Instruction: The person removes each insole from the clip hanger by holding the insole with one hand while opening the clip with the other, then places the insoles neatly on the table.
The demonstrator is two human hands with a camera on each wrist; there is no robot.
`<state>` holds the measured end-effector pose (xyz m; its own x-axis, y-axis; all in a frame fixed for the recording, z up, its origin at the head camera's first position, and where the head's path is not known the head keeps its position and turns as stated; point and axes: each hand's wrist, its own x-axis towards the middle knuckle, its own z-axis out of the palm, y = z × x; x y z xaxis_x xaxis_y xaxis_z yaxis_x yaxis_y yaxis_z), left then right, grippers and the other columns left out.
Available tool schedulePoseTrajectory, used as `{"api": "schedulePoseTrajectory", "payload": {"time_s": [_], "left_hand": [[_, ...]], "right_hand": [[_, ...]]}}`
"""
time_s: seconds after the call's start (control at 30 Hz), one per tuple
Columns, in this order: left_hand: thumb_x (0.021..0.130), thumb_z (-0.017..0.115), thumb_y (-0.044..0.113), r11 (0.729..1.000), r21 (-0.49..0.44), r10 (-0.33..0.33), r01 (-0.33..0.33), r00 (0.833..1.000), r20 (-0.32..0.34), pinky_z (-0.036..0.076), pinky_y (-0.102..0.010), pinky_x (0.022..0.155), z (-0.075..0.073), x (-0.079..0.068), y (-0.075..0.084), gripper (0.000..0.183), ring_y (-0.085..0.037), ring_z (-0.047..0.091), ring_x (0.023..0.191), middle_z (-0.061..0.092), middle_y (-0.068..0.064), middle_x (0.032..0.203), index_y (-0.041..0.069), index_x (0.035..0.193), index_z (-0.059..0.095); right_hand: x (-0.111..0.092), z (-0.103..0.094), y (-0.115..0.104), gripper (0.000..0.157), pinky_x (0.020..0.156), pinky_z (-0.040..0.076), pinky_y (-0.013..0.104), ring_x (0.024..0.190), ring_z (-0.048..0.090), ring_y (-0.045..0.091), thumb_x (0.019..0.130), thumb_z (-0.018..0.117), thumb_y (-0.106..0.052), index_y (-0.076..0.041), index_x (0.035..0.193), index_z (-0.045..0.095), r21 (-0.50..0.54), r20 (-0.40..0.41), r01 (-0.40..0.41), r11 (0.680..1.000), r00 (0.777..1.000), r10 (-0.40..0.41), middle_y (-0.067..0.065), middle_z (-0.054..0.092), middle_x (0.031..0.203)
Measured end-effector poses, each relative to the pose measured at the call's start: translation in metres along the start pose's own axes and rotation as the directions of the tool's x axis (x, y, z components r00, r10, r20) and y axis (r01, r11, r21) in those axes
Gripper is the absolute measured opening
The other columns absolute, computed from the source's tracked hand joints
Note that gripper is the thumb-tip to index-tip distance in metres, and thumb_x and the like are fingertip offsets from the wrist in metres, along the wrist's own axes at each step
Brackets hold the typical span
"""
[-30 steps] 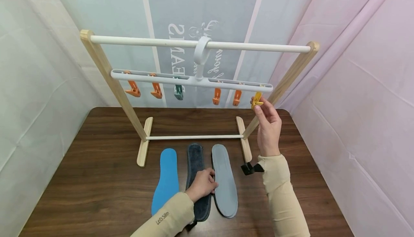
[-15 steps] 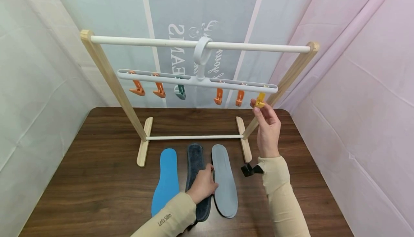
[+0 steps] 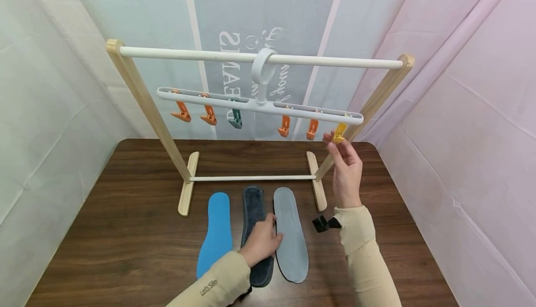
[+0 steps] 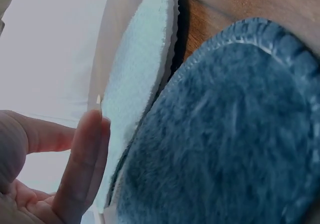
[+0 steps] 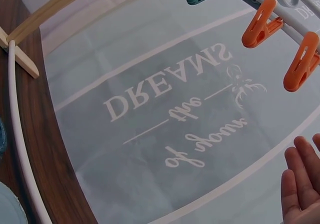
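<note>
My right hand [image 3: 346, 170] is raised at the yellow clip [image 3: 339, 132] on the right end of a light grey hanger [image 3: 261, 106]. Its fingers reach behind the clip, and the thumb tip sits just below it. In the right wrist view straight fingers [image 5: 298, 176] show at the right edge, while the yellow clip is out of view. My left hand [image 3: 260, 242] is over the dark fuzzy insole [image 3: 253, 202], with fingertips at the left edge of the grey insole [image 3: 291, 237]. Thumb and fingers stand apart in the left wrist view, beside the pale insole [image 4: 137, 64].
A wooden rack [image 3: 144, 107] holds the hanger on its white top rod [image 3: 188, 55]. Several other clips hang along it, including orange ones [image 3: 285, 126] and a green one [image 3: 236, 117]. A blue insole [image 3: 215, 237] lies on the wooden table [image 3: 125, 237], left of the dark one.
The hanger has shifted right and turned, its right end coming lower. The yellow clip has moved right relative to my right hand, whose thumb no longer overlaps it. My left hand has shifted slightly.
</note>
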<state>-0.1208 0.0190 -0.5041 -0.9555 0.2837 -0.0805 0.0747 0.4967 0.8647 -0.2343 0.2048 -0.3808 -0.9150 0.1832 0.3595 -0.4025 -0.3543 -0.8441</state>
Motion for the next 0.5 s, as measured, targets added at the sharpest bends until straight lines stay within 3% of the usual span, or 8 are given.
{"api": "schedulePoseTrajectory", "payload": {"time_s": [0.17, 0.33, 0.5], "left_hand": [[0.093, 0.059, 0.007, 0.992, 0.077, 0.105, -0.103, 0.994, -0.021, 0.042, -0.018, 0.044, -0.005, -0.005, 0.001, 0.019, 0.000, 0.044, 0.041, 0.049, 0.005, 0.058, -0.003, 0.109, 0.056], [0.093, 0.060, 0.009, 0.965, 0.187, 0.196, -0.186, 0.980, -0.038, 0.046, -0.017, 0.057, -0.010, -0.015, 0.003, 0.006, 0.002, 0.046, 0.052, 0.048, 0.010, 0.062, 0.004, 0.096, 0.062], [0.093, 0.061, 0.012, 0.947, 0.250, 0.214, -0.200, 0.976, -0.029, 0.044, -0.016, 0.055, -0.015, -0.027, 0.004, 0.009, 0.003, 0.045, 0.056, 0.049, 0.009, 0.068, 0.005, 0.099, 0.063]], "right_hand": [[-0.006, -0.003, 0.002, 0.035, 0.100, 0.043, 0.030, 0.115, 0.061, 0.021, 0.094, 0.061, -0.010, 0.005, 0.126, 0.057, -0.086, 0.027, -0.070, 0.994, 0.997, 0.072, 0.002, 0.069, 0.114], [-0.014, -0.008, 0.004, 0.039, 0.101, 0.044, 0.026, 0.117, 0.059, 0.017, 0.093, 0.063, -0.013, 0.000, 0.129, 0.057, -0.207, 0.075, -0.110, 0.972, 0.989, 0.128, 0.004, 0.067, 0.120], [-0.022, -0.012, 0.007, 0.039, 0.099, 0.046, 0.024, 0.114, 0.060, 0.015, 0.094, 0.063, -0.017, -0.001, 0.128, 0.058, -0.323, 0.094, -0.124, 0.938, 0.982, 0.162, 0.006, 0.066, 0.122]]}}
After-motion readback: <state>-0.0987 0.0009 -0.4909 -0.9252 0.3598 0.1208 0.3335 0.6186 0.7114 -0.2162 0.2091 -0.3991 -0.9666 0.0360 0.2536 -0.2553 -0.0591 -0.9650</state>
